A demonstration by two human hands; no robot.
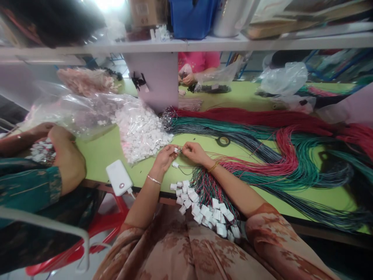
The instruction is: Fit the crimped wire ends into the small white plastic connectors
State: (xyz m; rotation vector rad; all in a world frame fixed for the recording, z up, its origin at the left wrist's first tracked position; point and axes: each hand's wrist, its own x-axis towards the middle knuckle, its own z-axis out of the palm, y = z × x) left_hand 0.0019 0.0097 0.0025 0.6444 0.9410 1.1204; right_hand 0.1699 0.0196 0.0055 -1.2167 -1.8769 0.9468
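My left hand (165,157) is closed in a pinch around a small white connector (176,150) above the green table. Close against it, my right hand (196,153) pinches the end of a thin wire at the connector; the fingers hide how far the wire goes in. Just below my hands, another white connector (175,165) lies on the table with wires on it. A bunch of wires ending in several white connectors (210,214) hangs over the table edge in front of me. Long red wires (256,165) and green wires (305,171) stretch away to the right beneath my right forearm.
A clear bag of white connectors (142,128) lies left of my hands, near a white power bank (119,177). Black tape (223,141) sits beyond my right hand. A co-worker's arm (65,155) is at the left; another person's hand (189,79) shows across the table, under a shelf (180,46).
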